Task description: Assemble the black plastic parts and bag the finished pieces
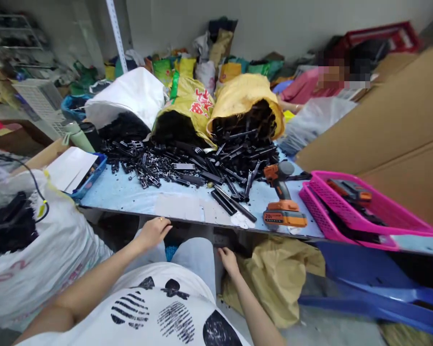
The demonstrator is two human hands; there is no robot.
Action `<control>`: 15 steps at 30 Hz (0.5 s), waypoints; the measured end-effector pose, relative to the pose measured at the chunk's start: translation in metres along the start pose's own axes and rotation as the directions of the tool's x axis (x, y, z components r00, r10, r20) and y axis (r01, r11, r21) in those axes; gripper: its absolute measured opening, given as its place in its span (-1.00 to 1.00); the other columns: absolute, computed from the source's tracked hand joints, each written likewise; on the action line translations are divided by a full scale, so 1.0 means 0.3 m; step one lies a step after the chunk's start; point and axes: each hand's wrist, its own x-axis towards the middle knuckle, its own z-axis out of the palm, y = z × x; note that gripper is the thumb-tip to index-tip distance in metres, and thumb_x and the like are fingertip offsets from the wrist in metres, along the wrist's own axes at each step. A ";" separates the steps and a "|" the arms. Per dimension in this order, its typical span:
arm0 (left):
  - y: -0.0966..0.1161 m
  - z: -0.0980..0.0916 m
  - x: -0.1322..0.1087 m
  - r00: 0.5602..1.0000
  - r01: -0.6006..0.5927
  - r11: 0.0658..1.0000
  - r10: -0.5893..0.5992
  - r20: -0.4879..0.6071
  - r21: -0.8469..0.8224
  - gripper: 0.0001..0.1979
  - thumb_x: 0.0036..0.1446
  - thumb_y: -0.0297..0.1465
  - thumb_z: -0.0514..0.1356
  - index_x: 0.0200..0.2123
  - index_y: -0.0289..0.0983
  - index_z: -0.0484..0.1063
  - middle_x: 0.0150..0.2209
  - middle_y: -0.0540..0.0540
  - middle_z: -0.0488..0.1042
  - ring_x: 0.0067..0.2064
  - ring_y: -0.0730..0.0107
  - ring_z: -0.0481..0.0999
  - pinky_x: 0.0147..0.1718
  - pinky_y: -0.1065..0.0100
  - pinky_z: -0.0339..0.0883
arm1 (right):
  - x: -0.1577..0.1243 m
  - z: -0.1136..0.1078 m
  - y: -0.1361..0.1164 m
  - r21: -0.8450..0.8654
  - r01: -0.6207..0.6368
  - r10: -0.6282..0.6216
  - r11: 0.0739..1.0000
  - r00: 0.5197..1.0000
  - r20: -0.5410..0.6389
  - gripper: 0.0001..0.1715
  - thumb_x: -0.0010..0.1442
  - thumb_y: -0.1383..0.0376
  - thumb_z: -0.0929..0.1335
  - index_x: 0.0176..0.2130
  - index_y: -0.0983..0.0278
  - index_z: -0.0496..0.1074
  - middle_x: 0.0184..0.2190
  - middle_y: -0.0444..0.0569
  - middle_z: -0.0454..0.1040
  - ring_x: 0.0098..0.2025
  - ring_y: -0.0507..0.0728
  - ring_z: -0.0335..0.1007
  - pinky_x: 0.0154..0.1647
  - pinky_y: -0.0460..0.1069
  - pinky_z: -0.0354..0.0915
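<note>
My left hand (153, 234) is over my left thigh, just below the table's front edge. Its fingers are loosely extended, and nothing shows in them. Lower down, beside my right knee, my right hand (228, 262) hangs with its fingers apart and no object visible in it. On the tabletop ahead lie black plastic bars (223, 202) and a thin rod near the edge. Behind them spreads a pile of small black and metal parts (144, 163). A cordless drill (281, 192) stands upright on its battery to the right.
Three sacks, one white (130, 89), one yellow-green (184, 103) and one orange-yellow (243, 96), spill black parts. Pink baskets (400, 221) stand at right beside cardboard (389, 129). A blue tray (103, 168) and a large white sack (68, 250) are left. Another person (306, 86) sits beyond.
</note>
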 end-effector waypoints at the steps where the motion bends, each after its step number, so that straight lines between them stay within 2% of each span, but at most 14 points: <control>1: -0.019 -0.009 -0.024 0.999 0.029 0.999 -0.029 -0.028 0.013 -0.76 0.28 -0.31 -0.03 -0.22 -0.27 0.38 -0.31 -0.12 0.46 -0.26 0.31 0.46 -0.27 0.32 0.33 | 0.000 -0.016 -0.017 -0.006 0.022 -0.022 1.000 1.000 -0.013 -0.55 0.21 0.07 0.25 -0.33 0.41 0.45 -0.44 0.01 0.47 -0.41 0.12 0.39 -0.35 0.03 0.33; 4: -0.076 -0.026 -0.093 0.993 0.093 0.995 -0.091 -0.081 0.031 -0.80 0.26 -0.31 0.00 -0.20 -0.26 0.37 -0.26 -0.13 0.45 -0.20 0.27 0.45 -0.22 0.28 0.34 | 0.006 -0.052 -0.127 -0.049 0.253 -0.253 0.966 0.967 0.016 -0.54 0.21 0.03 0.21 -0.29 0.33 0.46 -0.41 0.02 0.50 -0.37 0.14 0.40 -0.27 0.01 0.30; 6: -0.120 -0.033 -0.124 0.986 0.127 0.991 -0.123 -0.112 0.031 -0.81 0.24 -0.31 0.03 -0.19 -0.26 0.36 -0.23 -0.14 0.44 -0.16 0.25 0.44 -0.16 0.25 0.34 | 0.017 -0.057 -0.242 -0.088 0.446 -0.448 0.890 0.894 0.000 -0.55 0.23 0.03 0.19 -0.26 0.30 0.46 -0.37 0.03 0.51 -0.36 0.13 0.40 -0.25 0.00 0.29; 8: -0.174 -0.040 -0.135 0.978 0.159 0.987 -0.153 -0.142 0.031 -0.80 0.23 -0.30 0.05 -0.17 -0.27 0.36 -0.20 -0.16 0.42 -0.12 0.22 0.42 -0.11 0.22 0.33 | 0.032 -0.043 -0.368 -0.133 0.602 -0.607 0.788 0.795 0.000 -0.56 0.26 0.05 0.17 -0.27 0.28 0.46 -0.37 0.05 0.52 -0.36 0.13 0.41 -0.25 -0.01 0.30; 10: -0.240 -0.050 -0.123 0.965 0.200 0.979 -0.190 -0.180 0.037 -0.77 0.20 -0.30 0.08 -0.13 -0.30 0.34 -0.14 -0.19 0.40 -0.06 0.18 0.40 -0.06 0.19 0.32 | 0.048 -0.014 -0.484 -0.149 0.675 -0.680 0.723 0.733 0.021 -0.58 0.27 0.07 0.16 -0.27 0.27 0.46 -0.35 0.04 0.52 -0.34 0.12 0.42 -0.24 -0.01 0.30; 12: -0.317 -0.065 -0.090 0.940 0.266 0.963 -0.247 -0.234 0.051 -0.71 0.16 -0.30 0.12 -0.08 -0.32 0.33 -0.06 -0.23 0.38 0.02 0.14 0.36 0.00 0.16 0.28 | 0.061 0.025 -0.578 -0.139 0.719 -0.719 0.681 0.693 0.063 -0.60 0.28 0.10 0.16 -0.25 0.26 0.46 -0.33 0.03 0.52 -0.31 0.11 0.43 -0.22 -0.01 0.31; 15: -0.445 -0.105 -0.003 0.889 0.373 0.926 -0.335 -0.312 0.067 -0.61 0.12 -0.28 0.15 -0.02 -0.36 0.29 0.04 -0.33 0.31 0.12 0.05 0.27 0.08 0.07 0.19 | 0.077 0.090 -0.673 -0.124 0.787 -0.769 0.605 0.617 0.167 -0.64 0.29 0.14 0.16 -0.21 0.25 0.45 -0.32 0.01 0.51 -0.28 0.10 0.42 -0.20 -0.02 0.31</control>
